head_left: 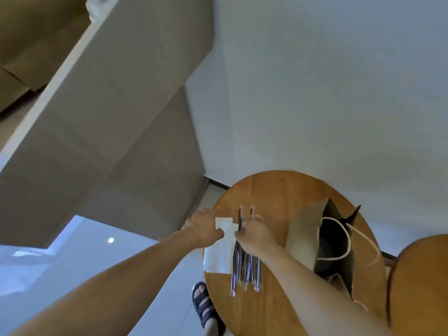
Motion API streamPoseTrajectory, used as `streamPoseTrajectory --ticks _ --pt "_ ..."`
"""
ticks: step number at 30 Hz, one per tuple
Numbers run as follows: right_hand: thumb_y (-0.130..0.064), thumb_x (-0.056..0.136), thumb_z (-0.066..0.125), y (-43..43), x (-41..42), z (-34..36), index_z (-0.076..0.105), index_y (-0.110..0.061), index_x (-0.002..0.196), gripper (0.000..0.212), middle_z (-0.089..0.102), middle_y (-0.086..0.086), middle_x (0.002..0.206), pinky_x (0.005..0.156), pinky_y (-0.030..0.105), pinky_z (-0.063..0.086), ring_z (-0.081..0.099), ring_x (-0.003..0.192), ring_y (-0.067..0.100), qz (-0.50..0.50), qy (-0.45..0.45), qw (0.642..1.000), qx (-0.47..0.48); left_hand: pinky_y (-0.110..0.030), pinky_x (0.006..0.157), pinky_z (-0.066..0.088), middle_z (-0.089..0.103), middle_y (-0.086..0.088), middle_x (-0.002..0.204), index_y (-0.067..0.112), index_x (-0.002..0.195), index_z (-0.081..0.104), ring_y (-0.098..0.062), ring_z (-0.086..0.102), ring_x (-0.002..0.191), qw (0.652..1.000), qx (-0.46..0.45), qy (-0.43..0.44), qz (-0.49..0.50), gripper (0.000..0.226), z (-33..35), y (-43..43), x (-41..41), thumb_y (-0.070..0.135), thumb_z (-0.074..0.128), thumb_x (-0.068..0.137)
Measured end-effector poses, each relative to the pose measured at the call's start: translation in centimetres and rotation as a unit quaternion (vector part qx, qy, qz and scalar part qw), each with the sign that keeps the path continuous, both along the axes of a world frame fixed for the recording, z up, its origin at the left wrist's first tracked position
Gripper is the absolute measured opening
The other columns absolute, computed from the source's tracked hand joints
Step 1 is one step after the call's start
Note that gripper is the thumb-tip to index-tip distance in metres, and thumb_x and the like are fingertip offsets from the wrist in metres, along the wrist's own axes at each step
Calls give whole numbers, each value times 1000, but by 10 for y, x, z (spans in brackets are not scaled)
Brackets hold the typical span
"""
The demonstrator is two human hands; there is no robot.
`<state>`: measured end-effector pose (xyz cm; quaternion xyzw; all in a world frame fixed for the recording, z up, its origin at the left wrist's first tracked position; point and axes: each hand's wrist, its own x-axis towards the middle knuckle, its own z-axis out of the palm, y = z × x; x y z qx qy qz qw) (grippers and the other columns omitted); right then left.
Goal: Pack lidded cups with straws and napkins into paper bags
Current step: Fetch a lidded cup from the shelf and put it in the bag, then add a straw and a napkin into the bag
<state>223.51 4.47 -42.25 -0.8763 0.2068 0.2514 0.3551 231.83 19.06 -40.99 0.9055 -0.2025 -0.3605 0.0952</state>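
A stack of white napkins (218,255) lies at the left edge of a round wooden table (278,190). My left hand (203,229) pinches the top napkin near its upper end, thumb on the paper. Beside the napkins lies a bundle of wrapped black straws (244,270). My right hand (254,236) is curled over the straws' upper part and grips them. A brown paper bag (303,236) with white cord handles stands open to the right of the straws; its dark inside shows. No lidded cup is visible.
A second round wooden table (419,282) shows at the lower right. A white wall rises behind the table, a beige cabinet or partition stands to the left. My sandalled foot (206,309) is on the pale floor below the table's edge.
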Motion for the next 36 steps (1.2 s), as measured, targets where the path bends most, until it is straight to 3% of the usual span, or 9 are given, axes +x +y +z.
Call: streamPoseTrajectory --ticks 5,9,14,21,23,27,30,34,36 --pt "-27 92 58 24 -5 -72 53 -15 76 20 55 -1 69 46 23 35 54 59 11 -52 56 997 -23 -40 101 47 44 -3 147 21 148 37 -25 49 127 998 6 33 44 64 -43 22 -3 39 58 90" --pt "-40 89 65 41 -10 -118 61 -11 102 32 66 1 92 57 24 46 67 84 18 -90 91 991 -35 -38 109 41 39 1 152 23 147 39 -21 39 137 997 3 48 62 61 -73 32 -8 38 57 91" --pt "-44 86 64 57 -13 -149 55 -14 88 31 60 -5 75 48 22 46 65 68 15 -107 105 986 -80 -39 104 45 47 2 146 22 143 47 -20 44 132 993 -5 68 94 55 -91 40 -13 36 58 90" --pt "-23 89 54 56 -20 -156 35 -21 59 35 34 -8 50 36 18 18 32 39 8 -69 91 986 -121 -38 105 43 47 2 146 20 142 47 -19 43 132 991 1 75 110 53 -95 47 -17 34 57 92" --pt "-24 88 53 56 -22 -151 36 -23 57 36 36 -8 48 36 18 18 33 37 7 -76 75 986 -126 -38 106 42 47 1 146 21 142 47 -19 43 133 990 0 79 119 54 -94 47 -18 34 57 92" --pt "-30 84 62 56 -27 -142 53 -26 68 18 58 -9 61 42 16 32 56 55 3 -135 37 989 -39 -38 104 43 48 1 145 20 141 48 -19 45 131 985 -19 79 154 53 -93 46 -20 33 57 91" --pt "-18 80 68 54 -31 -134 57 -26 77 13 62 -10 73 53 17 42 61 70 6 -221 -15 973 67 -32 94 45 51 1 142 18 140 47 -17 51 122 971 -54 103 209 53 -91 43 -20 34 59 91" --pt "-4 83 68 51 -35 -119 57 -25 95 26 66 -6 85 58 18 52 66 79 11 -349 -89 910 204 -25 75 47 61 -2 127 18 124 54 -12 58 94 931 -103 158 313 38 -90 32 -19 33 60 90" --pt "-2 84 67 49 -38 -114 57 -24 105 32 71 -4 86 63 26 59 70 82 13 -377 -109 875 283 -35 86 54 61 -4 127 15 129 54 -20 61 104 895 -129 198 379 46 -90 25 -19 36 63 90"
